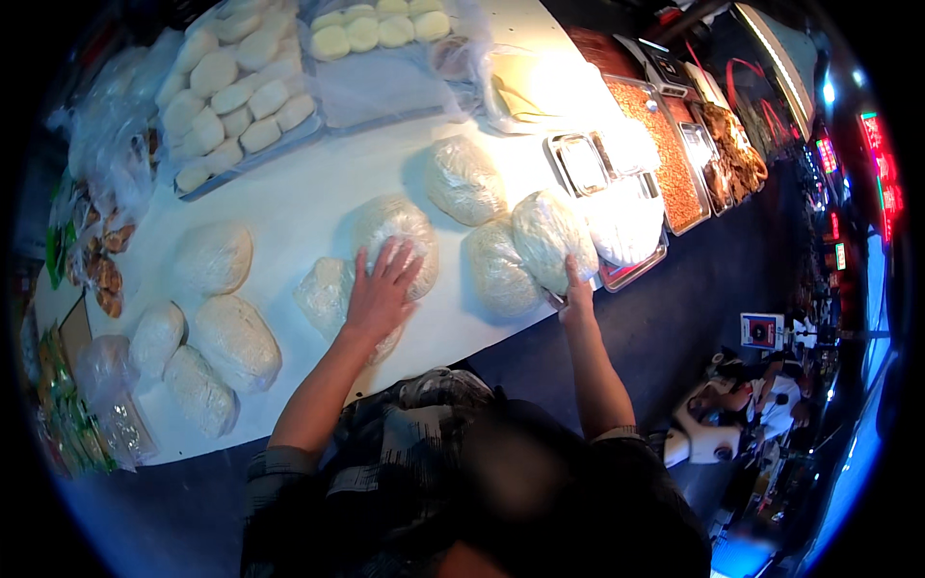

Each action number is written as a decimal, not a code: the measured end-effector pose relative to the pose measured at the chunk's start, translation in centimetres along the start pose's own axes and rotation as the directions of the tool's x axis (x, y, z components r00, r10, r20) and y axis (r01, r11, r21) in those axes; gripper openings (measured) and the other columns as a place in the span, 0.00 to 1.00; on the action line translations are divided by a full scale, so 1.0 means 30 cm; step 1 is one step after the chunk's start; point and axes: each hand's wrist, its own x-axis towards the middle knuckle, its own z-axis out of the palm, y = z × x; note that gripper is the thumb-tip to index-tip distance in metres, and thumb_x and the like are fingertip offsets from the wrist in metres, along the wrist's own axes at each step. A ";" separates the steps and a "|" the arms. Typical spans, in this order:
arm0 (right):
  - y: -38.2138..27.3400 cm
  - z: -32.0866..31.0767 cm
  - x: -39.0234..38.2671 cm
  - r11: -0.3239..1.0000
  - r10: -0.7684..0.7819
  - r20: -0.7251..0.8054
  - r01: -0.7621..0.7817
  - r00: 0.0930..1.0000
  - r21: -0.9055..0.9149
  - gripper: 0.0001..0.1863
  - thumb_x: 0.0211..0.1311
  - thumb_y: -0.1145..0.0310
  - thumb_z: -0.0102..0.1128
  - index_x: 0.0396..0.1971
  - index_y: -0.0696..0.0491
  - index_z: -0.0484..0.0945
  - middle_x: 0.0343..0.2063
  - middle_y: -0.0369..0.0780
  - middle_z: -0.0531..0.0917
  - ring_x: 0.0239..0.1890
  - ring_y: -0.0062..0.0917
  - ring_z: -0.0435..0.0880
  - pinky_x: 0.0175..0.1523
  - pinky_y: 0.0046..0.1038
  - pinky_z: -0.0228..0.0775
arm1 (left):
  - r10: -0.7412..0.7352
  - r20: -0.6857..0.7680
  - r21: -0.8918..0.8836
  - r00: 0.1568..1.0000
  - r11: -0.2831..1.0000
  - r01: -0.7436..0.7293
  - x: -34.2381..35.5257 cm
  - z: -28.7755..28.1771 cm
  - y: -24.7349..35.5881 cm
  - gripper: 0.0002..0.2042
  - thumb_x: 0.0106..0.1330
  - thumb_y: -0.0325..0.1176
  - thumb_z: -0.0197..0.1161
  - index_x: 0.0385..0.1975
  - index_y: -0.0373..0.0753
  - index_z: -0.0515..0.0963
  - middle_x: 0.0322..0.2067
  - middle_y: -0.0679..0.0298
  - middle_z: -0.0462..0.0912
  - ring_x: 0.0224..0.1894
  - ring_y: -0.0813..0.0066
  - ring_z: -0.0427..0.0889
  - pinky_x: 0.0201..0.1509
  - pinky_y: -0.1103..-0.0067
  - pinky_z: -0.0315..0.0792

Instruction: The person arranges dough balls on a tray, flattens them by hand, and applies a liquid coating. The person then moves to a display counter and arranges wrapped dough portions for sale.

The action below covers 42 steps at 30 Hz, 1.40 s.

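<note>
My left hand (382, 291) rests with spread fingers on a round, plastic-wrapped dough ball (397, 220). Beside and partly beneath that hand lies another wrapped dough piece (324, 289). At the table's front edge my right hand (576, 301) grips the near side of a large wrapped dough ball (549, 231); some of its fingers are hidden below the ball. This ball overlaps a neighbouring wrapped ball (501, 268). Behind them sits one more wrapped ball (466, 179). Several wrapped dough pieces (237, 339) lie together on the left part of the white table (318, 405).
A tray of pale dough rounds (236, 89) and a tray with smaller pieces (378, 29) stand at the back. On the right are metal containers (580, 162), a brown-filled tray (655, 149) and a scale (667, 64). Bagged goods (108, 217) line the left edge. Another person (776, 395) is farther off.
</note>
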 end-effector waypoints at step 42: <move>0.000 0.109 -0.406 0.928 -0.317 0.317 0.223 0.894 0.299 0.31 0.60 0.71 0.65 0.62 0.60 0.67 0.52 0.42 0.79 0.55 0.29 0.78 0.61 0.33 0.69 | -0.395 -0.425 -0.298 0.814 0.911 0.287 -0.250 -0.053 -0.194 0.28 0.68 0.34 0.59 0.68 0.38 0.64 0.72 0.51 0.58 0.74 0.50 0.55 0.75 0.53 0.50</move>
